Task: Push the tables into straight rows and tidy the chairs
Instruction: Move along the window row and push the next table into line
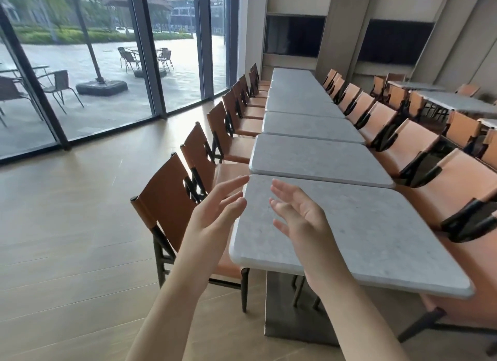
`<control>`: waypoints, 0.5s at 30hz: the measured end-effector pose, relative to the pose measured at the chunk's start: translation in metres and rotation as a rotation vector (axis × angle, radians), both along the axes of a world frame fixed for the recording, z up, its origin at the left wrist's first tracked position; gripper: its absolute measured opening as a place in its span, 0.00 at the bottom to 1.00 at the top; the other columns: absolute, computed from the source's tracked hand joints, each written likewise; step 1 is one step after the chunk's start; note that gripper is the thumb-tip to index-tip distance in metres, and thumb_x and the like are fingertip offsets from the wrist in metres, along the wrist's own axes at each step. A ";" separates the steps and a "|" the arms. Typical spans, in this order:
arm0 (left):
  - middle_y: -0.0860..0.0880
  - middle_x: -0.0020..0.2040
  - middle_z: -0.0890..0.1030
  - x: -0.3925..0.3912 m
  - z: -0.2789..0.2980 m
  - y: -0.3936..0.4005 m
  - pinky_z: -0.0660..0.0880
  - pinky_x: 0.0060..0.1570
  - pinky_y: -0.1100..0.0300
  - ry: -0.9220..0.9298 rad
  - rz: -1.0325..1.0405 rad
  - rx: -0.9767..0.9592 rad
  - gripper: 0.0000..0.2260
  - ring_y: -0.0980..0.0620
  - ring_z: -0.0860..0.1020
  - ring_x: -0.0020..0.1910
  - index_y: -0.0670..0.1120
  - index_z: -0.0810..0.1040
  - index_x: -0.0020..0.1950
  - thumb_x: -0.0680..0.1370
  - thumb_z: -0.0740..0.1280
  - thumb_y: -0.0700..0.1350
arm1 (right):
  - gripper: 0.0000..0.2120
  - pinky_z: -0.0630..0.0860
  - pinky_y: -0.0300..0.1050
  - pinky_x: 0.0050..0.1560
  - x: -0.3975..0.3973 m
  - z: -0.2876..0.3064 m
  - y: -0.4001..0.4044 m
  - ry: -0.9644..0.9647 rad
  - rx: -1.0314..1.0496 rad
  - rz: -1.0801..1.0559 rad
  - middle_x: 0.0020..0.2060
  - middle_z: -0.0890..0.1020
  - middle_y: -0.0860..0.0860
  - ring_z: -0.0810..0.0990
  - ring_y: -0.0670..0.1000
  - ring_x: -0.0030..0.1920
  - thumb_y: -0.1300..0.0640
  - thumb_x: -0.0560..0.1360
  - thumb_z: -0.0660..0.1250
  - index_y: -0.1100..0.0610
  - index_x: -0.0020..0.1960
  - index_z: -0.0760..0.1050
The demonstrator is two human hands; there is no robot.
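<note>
**Both hands raised over the near end of a long table row**

A dining hall with pale wood flooring stretches toward tall glass walls on the left, and beyond them a wet terrace holds a few dark outdoor chairs. Inside, along the left flank of the row, brown-backed chairs stand one behind another, their seats tucked under the tops. The nearest chair on that side sits just beside the corner of the closest table.

The left hand hangs in the air off that corner, fingers straight and spread, gripping nothing. The right hand floats over the nearest table, palm turned toward the other hand, fingers loosely fanned, also holding nothing. Neither hand plainly touches the top.

The grey stone-look tables run end to end away from me toward the far wall; the second table meets the nearest one at a slight angle, so the seam is not quite flush. Right of the row, lighter orange chairs with black armrests line up closely, and further right stands another group of tables and seats.
</note>
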State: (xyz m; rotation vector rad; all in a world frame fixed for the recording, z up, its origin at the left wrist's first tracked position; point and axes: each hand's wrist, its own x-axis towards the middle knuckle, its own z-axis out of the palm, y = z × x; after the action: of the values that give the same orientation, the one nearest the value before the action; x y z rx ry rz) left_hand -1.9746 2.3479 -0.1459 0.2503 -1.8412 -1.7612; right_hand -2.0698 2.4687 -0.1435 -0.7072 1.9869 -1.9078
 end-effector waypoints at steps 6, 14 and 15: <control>0.62 0.64 0.80 0.019 -0.003 -0.091 0.70 0.70 0.51 -0.064 0.044 -0.052 0.19 0.64 0.76 0.65 0.59 0.79 0.67 0.76 0.65 0.56 | 0.14 0.72 0.52 0.71 0.016 0.006 -0.090 -0.005 -0.037 -0.032 0.61 0.80 0.37 0.77 0.39 0.64 0.55 0.81 0.65 0.39 0.62 0.78; 0.64 0.64 0.80 0.018 0.007 -0.204 0.70 0.72 0.49 -0.092 0.018 -0.087 0.16 0.65 0.76 0.65 0.61 0.80 0.66 0.77 0.66 0.54 | 0.14 0.74 0.51 0.69 0.020 0.018 -0.189 -0.060 -0.119 -0.113 0.58 0.82 0.36 0.78 0.37 0.62 0.58 0.81 0.64 0.42 0.61 0.79; 0.64 0.64 0.80 0.014 0.008 -0.213 0.70 0.72 0.49 -0.087 0.003 -0.090 0.15 0.66 0.76 0.65 0.60 0.80 0.66 0.78 0.67 0.53 | 0.14 0.75 0.51 0.68 0.019 0.018 -0.195 -0.058 -0.124 -0.131 0.58 0.82 0.37 0.79 0.38 0.62 0.57 0.81 0.64 0.42 0.62 0.79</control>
State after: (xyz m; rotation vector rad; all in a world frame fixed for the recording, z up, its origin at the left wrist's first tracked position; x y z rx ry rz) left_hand -1.9604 2.1354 -0.1377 0.2995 -1.9748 -1.6846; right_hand -2.0508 2.2733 -0.1251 -0.5567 1.9367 -2.1175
